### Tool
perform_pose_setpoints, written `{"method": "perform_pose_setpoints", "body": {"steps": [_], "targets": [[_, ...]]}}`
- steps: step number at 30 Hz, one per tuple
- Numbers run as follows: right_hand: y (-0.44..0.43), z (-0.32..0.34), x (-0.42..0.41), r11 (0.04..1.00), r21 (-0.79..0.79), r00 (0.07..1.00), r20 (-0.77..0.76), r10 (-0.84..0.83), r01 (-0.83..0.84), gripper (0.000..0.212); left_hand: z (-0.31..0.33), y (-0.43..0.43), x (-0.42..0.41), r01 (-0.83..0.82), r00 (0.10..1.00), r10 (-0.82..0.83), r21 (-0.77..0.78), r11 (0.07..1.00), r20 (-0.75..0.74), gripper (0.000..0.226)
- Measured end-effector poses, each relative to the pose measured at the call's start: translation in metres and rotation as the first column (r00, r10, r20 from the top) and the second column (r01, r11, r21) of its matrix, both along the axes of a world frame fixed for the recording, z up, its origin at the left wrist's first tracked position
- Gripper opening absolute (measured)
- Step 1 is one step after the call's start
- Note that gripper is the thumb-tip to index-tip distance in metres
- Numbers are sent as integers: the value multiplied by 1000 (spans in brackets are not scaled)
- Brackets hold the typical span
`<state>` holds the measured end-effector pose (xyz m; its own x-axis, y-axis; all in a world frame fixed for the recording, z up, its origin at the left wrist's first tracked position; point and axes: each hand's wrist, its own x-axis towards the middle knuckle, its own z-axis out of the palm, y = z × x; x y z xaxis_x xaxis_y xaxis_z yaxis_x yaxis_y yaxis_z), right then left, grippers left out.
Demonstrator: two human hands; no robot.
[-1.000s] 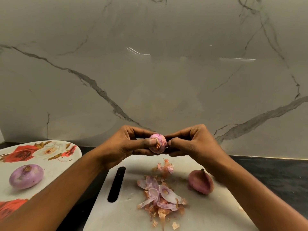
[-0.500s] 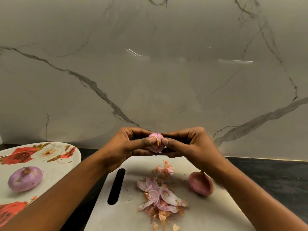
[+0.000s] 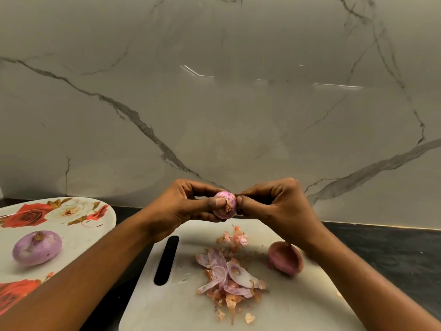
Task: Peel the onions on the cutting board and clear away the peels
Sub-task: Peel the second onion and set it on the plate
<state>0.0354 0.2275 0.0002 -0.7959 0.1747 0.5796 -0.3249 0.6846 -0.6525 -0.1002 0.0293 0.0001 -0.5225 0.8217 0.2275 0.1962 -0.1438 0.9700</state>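
Note:
A small purple onion (image 3: 225, 204) is held in the air above the back of the white cutting board (image 3: 298, 304). My left hand (image 3: 183, 204) grips it, thumb across its front. My right hand (image 3: 274, 206) pinches at the onion's right side with thumb and fingertips. A pile of pink and brown peels (image 3: 229, 275) lies in the middle of the board. An unpeeled reddish onion (image 3: 285, 260) sits on the board at the right, partly behind my right wrist.
A floral plate (image 3: 78, 235) stands to the left and holds one peeled purple onion (image 3: 37, 248). The board has a dark handle slot (image 3: 166, 260). A dark counter (image 3: 386, 249) runs under everything, and a marble wall (image 3: 214, 103) rises close behind.
My right thumb and fingers have closed in against the onion's right side. The onion has turned a little in my left hand. Board, peels and plate are unchanged.

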Motion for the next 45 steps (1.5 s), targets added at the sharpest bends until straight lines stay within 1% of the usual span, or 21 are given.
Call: {"method": "perform_pose_setpoints", "body": {"steps": [3,5,8,15,20,23,27,29,31,35,38,41,45], "targets": [[0,-2,-1,999,49,997,-72,-9,12,14,1,0,-1,9,1000,-9,5,1000,19,35],[-1,-3,-2,996,76,995,-91,-30,37,11,0,1,-1,7,999,-7,12,1000,33,36],[0,-3,-3,997,44,994,-91,-60,64,8,-1,1,-3,12,999,-13,25,1000,50,37],[4,0,-4,989,-70,991,-6,-134,133,9,-4,0,-9,65,993,-72,75,995,97,37],[5,1,-3,982,-83,984,72,-165,170,10,-3,0,-12,88,971,-117,142,986,209,41],[8,4,-2,978,-108,980,109,-168,179,9,0,0,-13,71,960,-113,167,983,255,39],[6,7,1,986,-154,980,195,-26,57,5,-1,0,-12,52,965,-90,157,986,246,33],[5,7,1,988,-151,978,210,11,22,3,-2,1,-11,37,970,-69,140,989,232,33],[5,7,1,986,-164,977,211,27,8,4,-4,2,-10,27,973,-56,131,991,223,34],[5,8,1,970,-241,983,168,69,-27,9,-4,3,-9,9,975,-32,103,995,220,31],[3,8,2,971,-238,987,144,71,-35,16,-4,3,-6,10,983,-25,79,997,181,37],[0,7,2,985,-174,988,146,43,-17,21,-4,4,-4,0,992,-7,50,999,128,42],[0,6,0,990,-137,989,150,8,12,14,-6,4,-6,0,992,-7,52,999,128,42]]}}
